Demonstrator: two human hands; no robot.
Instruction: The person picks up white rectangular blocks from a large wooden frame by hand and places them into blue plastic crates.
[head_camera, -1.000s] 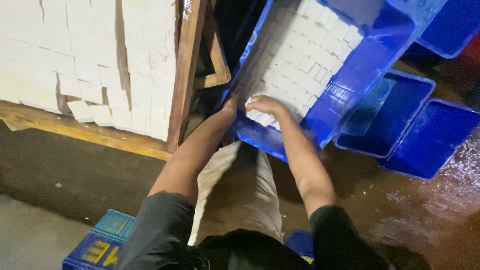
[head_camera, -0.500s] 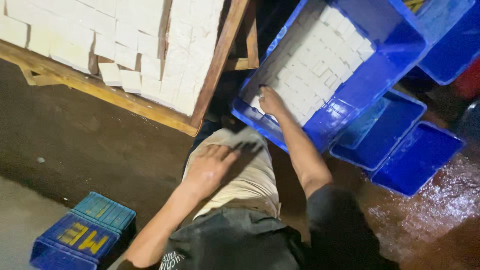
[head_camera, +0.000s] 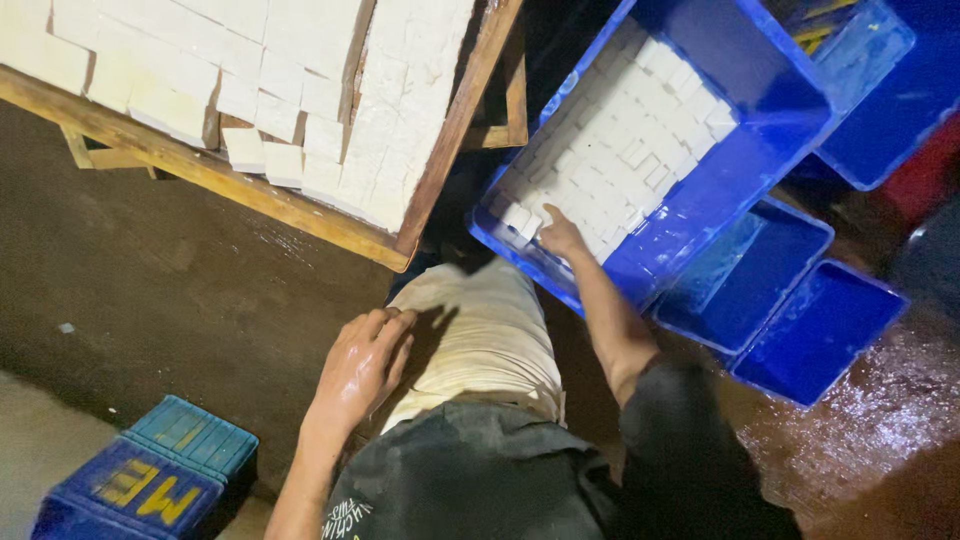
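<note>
My right hand (head_camera: 560, 236) reaches into a blue plastic crate (head_camera: 700, 215) and rests its fingers on the white blocks (head_camera: 620, 150) packed in rows inside it, at the near corner. Whether it grips a block is unclear. My left hand (head_camera: 362, 365) lies open and wet on my thigh, which is covered by beige trousers (head_camera: 485, 335). A wooden-framed tray (head_camera: 260, 195) packed with more white blocks (head_camera: 300, 90) stands to the upper left.
Two empty blue crates (head_camera: 815, 330) sit on the wet dark floor at right, with more blue crates (head_camera: 880, 80) at the upper right. An upturned blue crate (head_camera: 150, 475) lies at the lower left.
My left hand has left the crate and come down onto my thigh. My right hand stays at the blocks in the crate. The view has shifted right and down.
</note>
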